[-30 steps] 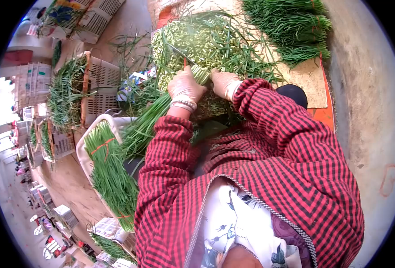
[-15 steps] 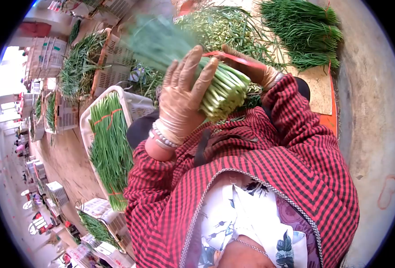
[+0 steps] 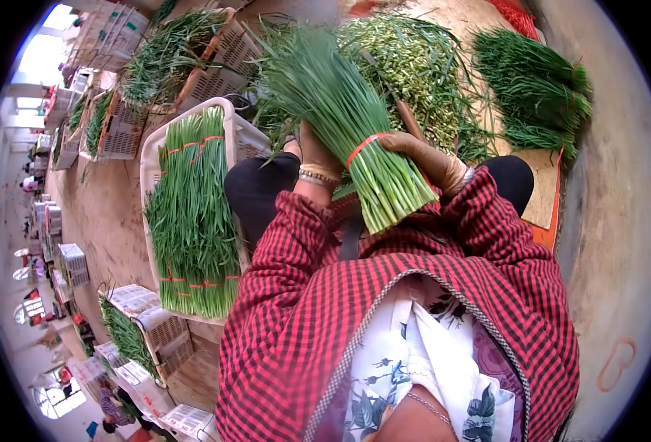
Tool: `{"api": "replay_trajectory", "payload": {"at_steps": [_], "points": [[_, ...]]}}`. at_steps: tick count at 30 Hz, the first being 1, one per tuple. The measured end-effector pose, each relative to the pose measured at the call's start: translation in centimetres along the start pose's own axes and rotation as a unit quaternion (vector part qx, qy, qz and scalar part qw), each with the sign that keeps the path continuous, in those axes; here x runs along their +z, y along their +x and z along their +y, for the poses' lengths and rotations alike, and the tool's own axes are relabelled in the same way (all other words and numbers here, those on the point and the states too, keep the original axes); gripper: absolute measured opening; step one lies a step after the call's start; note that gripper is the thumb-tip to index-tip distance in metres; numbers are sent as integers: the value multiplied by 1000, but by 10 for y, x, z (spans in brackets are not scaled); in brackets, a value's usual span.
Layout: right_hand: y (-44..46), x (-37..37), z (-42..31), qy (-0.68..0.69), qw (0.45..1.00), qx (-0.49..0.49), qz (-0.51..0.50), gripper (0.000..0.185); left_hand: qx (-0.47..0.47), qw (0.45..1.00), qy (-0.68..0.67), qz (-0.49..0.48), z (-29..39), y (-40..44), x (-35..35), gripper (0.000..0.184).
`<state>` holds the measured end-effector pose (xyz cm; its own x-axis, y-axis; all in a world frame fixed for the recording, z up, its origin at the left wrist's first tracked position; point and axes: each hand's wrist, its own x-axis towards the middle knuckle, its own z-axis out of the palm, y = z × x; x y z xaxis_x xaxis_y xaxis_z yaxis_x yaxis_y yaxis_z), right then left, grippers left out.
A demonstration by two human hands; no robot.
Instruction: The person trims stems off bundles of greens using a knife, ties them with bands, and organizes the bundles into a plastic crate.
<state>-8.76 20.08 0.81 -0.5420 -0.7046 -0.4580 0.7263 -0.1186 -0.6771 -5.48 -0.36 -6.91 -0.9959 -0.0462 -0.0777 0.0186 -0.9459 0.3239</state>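
Bunch [image 3: 356,121], one, banded, leafy towards 11 o'clock; clasped in your left hand [image 3: 318,152] and right hand [image 3: 418,156]. Step, apparently: steadying. Next move calls for even grip.

So there's a light wooden board [image 3: 543,193] out past the right hand [image 3: 423,156], with some orange sheeting [image 3: 546,236] showing along its edge. On the board there's a messy heap of pale cut stems [image 3: 432,81] just beyond that hand, plus a row of green bundles [image 3: 533,96] farther to its right. Left of the left hand [image 3: 319,151] it's brown floor [image 3: 112,236], with a white crate [image 3: 228,118] nearest, and more crates [image 3: 175,350] farther out.
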Motion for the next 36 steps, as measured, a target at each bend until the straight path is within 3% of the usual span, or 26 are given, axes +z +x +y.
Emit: {"api": "replay_trajectory", "payload": {"at_steps": [1, 2, 4, 5, 7, 9, 10, 11, 13, 15, 16, 17, 18, 19, 21, 27, 29, 30, 32, 33, 34, 35, 36], "points": [[7, -1, -4, -92, 995, 0, -38, 84, 19, 998, -38, -49, 3, 5, -1, 58], [14, -2, -9, -183, 980, -8, -76, 84, 61, 993, 46, 88, 3, 11, -1, 59], [30, -7, -10, -315, 945, -49, -69, 86, 36, 997, 17, 67, 11, 10, 9, 55], [46, -19, -1, -434, 887, -154, -14, 92, 6, 999, -10, 47, 14, 13, 14, 51], [53, -11, -9, -540, 801, -254, 45, 98, 10, 996, 20, 90, 11, 18, 22, 47], [60, 13, -24, -464, 843, -269, 36, 102, 63, 941, 214, 254, -1, 27, 29, 45], [64, 28, -36, -400, 851, -338, 42, 98, 93, 940, 234, 230, -14, 26, 38, 40], [85, 21, -38, -381, 869, -292, 123, 95, 123, 937, 253, 205, -25, 23, 46, 36], [96, 16, -58, -307, 858, -369, 179, 75, 137, 882, 403, 204, -30, 31, 40, 37], [94, -6, -84, -164, 910, -344, 160, 48, 151, 847, 473, 190, -34, 34, 38, 40], [102, -32, -91, -158, 902, -336, 221, 30, 117, 895, 377, 210, -29, 26, 46, 49], [85, -41, -101, -159, 905, -296, 261, 27, 81, 930, 275, 229, -24, 20, 49, 59], [74, -54, -105, -155, 911, -258, 280, 25, 86, 965, 178, 173, -19, 17, 47, 50], [66, -67, -104, -144, 908, -273, 282, 29, 47, 981, 105, 153, -11, 17, 35, 42], [60, -87, -90, -89, 893, -332, 291, 39, 55, 985, 103, 129, -6, -5, 67, 41], [37, -118, -70, -7, 903, -298, 310, 51, 78, 983, 76, 146, -9, -6, 70, 40], [26, -126, -68, -8, 955, -250, 158, 52, 64, 984, 77, 150, -2, -3, 71, 40], [24, -122, -64, -54, 971, -198, 127, 64, 51, 984, 77, 155, 2, 0, 71, 40], [28, -96, -42, -160, 975, -118, 104, 66, 50, 973, 139, 176, 14, 13, 76, 40], [46, -86, -25, -318, 937, -113, 89, 68, 48, 958, 202, 196, 16, 19, 81, 39], [64, -76, -9, -467, 874, -115, 75, 69, 16, 976, 170, 133, 16, 24, 90, 38], [53, -59, 6, -410, 891, -186, 54, 70, 14, 976, 170, 133, 15, 26, 91, 38], [43, -42, 21, -353, 900, -255, 24, 70, 53, 951, 278, 121, 15, 28, 92, 37]]}}
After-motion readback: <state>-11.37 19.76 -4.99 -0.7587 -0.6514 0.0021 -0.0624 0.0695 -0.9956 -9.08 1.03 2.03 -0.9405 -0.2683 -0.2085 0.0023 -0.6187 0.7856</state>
